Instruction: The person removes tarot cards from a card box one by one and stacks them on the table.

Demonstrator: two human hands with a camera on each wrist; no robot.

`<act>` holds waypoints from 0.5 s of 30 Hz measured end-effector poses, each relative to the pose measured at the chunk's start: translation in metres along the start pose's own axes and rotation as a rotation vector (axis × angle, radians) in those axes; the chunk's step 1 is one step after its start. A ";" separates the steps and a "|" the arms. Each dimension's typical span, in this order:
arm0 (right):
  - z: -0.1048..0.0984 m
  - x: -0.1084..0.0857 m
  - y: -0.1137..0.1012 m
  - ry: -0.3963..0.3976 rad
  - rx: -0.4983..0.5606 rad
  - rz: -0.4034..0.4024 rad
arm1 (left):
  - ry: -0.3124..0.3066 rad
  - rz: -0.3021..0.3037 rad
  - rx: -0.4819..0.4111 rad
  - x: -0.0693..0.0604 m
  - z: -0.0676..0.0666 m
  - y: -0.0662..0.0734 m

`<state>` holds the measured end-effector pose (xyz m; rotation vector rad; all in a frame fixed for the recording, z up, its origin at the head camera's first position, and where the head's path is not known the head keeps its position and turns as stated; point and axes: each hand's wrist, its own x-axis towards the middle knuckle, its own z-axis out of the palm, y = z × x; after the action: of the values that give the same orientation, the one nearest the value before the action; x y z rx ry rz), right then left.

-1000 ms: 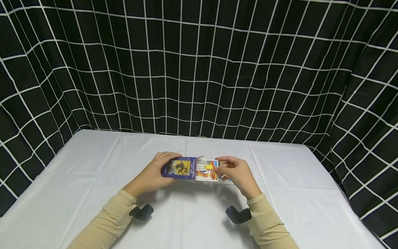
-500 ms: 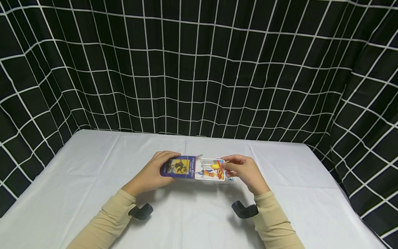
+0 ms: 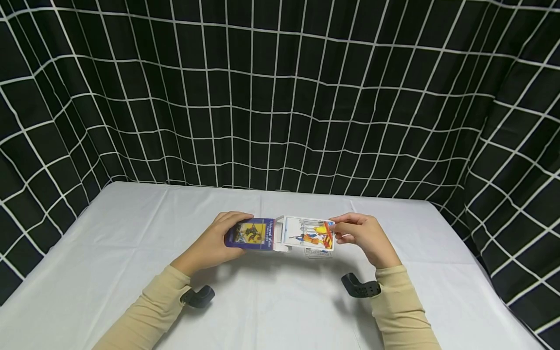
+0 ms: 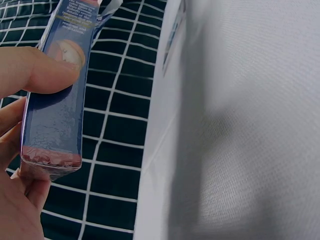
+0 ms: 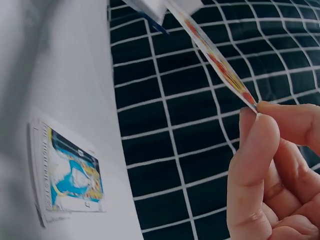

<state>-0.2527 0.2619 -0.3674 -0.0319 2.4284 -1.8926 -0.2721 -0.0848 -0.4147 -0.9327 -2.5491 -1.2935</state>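
Note:
My left hand [image 3: 212,241] grips a blue tarot card box [image 3: 250,234], its thumb pressed on the narrow side in the left wrist view. The box's end flap [image 3: 280,247] faces right and stands open. Between thumb and fingers, my right hand [image 3: 365,234] pinches a tarot card [image 3: 308,233] by its right edge. Seen edge-on in the right wrist view, the card looks thin; its other end lies close to the box mouth. Below it on the table, a small stack of tarot cards [image 5: 75,172] lies face up, mostly covered by the held card in the head view.
A white cloth covers the table [image 3: 262,311]. Behind and at both sides hangs a black curtain [image 3: 271,97] with a white grid. Each wrist wears a black camera mount, such as the right mount [image 3: 360,287].
My right hand has moved right and slightly up, drawing the tarot card out of the box. The open flap now shows. My left hand and the box have barely moved.

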 end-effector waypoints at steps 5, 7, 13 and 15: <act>-0.008 -0.001 -0.001 -0.001 0.010 -0.008 | 0.001 0.005 0.000 0.000 0.000 -0.001; -0.010 -0.002 -0.001 -0.002 0.019 -0.012 | 0.001 0.004 0.000 0.000 0.000 -0.001; -0.012 -0.001 0.000 -0.016 0.067 -0.004 | 0.001 0.001 -0.002 0.000 0.001 -0.002; -0.012 -0.001 0.000 -0.017 0.078 0.003 | 0.001 -0.001 -0.001 0.000 0.001 -0.002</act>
<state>-0.2529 0.2738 -0.3646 -0.0395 2.3403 -1.9755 -0.2731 -0.0849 -0.4164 -0.9313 -2.5488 -1.2959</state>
